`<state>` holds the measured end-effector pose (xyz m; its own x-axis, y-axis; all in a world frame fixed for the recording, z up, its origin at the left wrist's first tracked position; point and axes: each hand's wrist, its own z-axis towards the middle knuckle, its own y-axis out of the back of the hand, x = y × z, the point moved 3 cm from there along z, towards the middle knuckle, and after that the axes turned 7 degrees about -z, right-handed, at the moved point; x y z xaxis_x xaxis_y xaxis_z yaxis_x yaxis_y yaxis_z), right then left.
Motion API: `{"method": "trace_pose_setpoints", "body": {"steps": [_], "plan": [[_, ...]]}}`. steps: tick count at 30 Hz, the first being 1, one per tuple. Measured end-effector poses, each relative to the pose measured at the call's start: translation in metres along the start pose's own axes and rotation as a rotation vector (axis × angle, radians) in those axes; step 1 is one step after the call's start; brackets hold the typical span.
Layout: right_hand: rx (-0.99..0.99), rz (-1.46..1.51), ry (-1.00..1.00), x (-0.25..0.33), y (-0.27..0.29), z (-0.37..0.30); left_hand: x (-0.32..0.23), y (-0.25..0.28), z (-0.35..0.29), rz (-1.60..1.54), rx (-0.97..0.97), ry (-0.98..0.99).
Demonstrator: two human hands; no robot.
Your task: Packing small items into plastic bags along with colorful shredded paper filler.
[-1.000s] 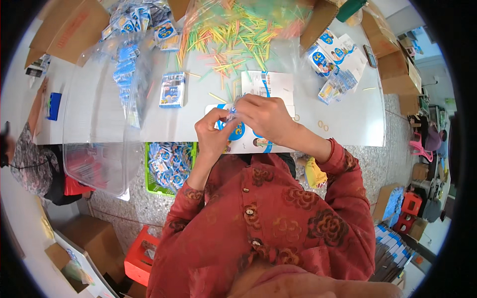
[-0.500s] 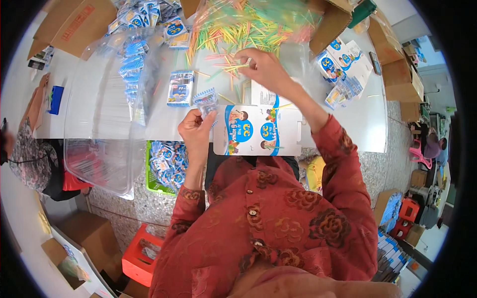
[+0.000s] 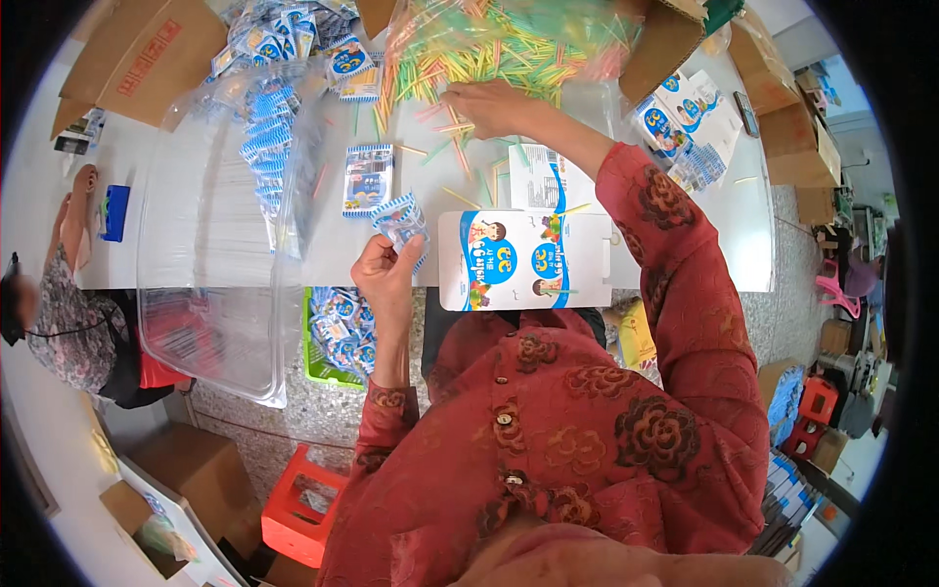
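My left hand is closed on a small clear packet with blue-striped ends, pinching it between thumb and fingers above the table's near edge. At the front of a pile of thin coloured sticks, my right hand reaches down with its fingers bent together; whatever is between the fingertips is hidden. Loose pink, green and yellow sticks lie just below that hand. Beyond the left hand rests a flat packet with striped ends. In front of me a printed white-and-blue card box lies flat at the table edge.
To the left stands a clear plastic tray beside a row of striped packets. A green crate of packets sits below the table. Cardboard boxes flank the work area, and another person's arm shows at far left.
My right hand has moved a little farther away and left over the sticks, its fingers now bent downward. The left hand still holds the packet. The whole view has shifted slightly.
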<state>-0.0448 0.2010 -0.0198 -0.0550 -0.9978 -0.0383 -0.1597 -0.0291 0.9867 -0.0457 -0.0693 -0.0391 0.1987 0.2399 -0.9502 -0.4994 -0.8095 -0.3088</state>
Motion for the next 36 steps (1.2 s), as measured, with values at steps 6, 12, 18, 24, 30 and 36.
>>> {"method": "trace_pose_setpoints", "body": {"steps": [6,12,18,24,30,36], "plan": [[-0.091,0.024,0.097,-0.002,0.001,0.013,0.003,0.001,-0.001,-0.042,0.033,0.027],[-0.030,-0.067,0.174,0.004,0.002,0.017,0.004,-0.001,-0.003,-0.048,0.051,0.037],[-0.134,-0.182,0.259,0.009,-0.008,0.006,0.003,-0.003,-0.004,-0.056,0.061,0.054],[-0.089,-0.280,0.273,0.028,-0.012,0.002,0.002,-0.012,-0.004,-0.063,0.070,0.062],[-0.136,-0.235,0.178,0.032,-0.033,0.003,0.004,-0.013,-0.003,-0.041,0.079,0.035],[-0.308,-0.135,0.129,0.038,-0.022,-0.013,-0.001,-0.016,-0.007,-0.036,0.097,0.033]]}}
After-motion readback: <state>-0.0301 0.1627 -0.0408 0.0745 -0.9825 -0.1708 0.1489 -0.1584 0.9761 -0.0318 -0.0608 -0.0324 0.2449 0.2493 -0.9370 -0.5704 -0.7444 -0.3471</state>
